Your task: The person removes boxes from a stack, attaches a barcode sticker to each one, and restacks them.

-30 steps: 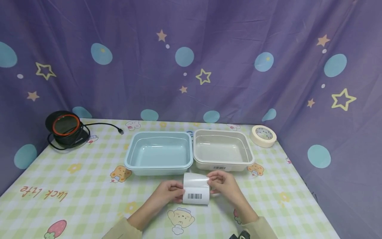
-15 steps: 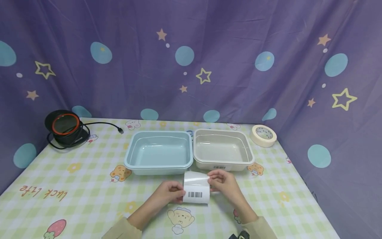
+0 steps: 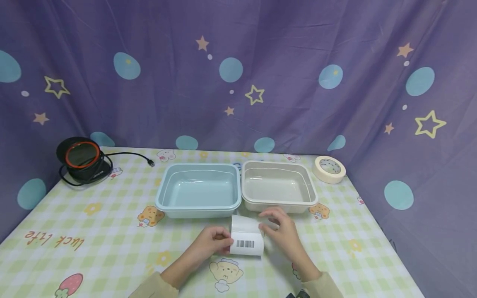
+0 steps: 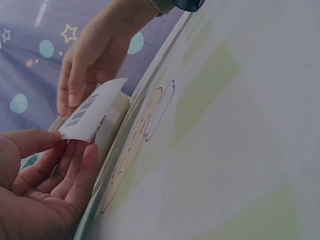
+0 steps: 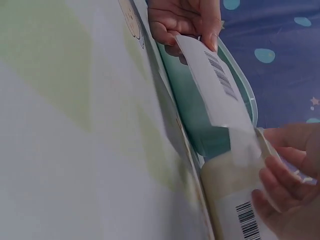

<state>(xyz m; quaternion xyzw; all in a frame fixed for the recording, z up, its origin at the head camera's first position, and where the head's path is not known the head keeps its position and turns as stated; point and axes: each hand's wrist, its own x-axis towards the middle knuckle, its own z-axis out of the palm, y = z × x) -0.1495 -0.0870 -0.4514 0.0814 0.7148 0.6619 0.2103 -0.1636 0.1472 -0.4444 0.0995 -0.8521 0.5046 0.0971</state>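
A white strip of barcode labels [image 3: 246, 244] hangs in front of the two bins, its upper part bent back. My left hand [image 3: 211, 242] pinches its left edge between thumb and fingers, plainly seen in the left wrist view. By the strip's right edge is my right hand [image 3: 283, 231], thumb and forefinger spread apart. Its thumb tip is at the edge; whether it touches is hard to tell. The grey-beige bin [image 3: 279, 203] stands just behind the right hand. In the right wrist view a barcode label [image 5: 247, 220] shows on the bin's wall.
A light blue bin [image 3: 197, 213] stands left of the beige one. At the far right lies a roll of masking tape [image 3: 328, 169]. A black device with an orange ring [image 3: 83, 159] and a cable sits far left. A patterned cloth [image 3: 112, 248] covers the table.
The right hand's thumb and forefinger have spread apart from their pinch on the strip's right edge. The strip has shifted slightly right. The left hand keeps its pinch.
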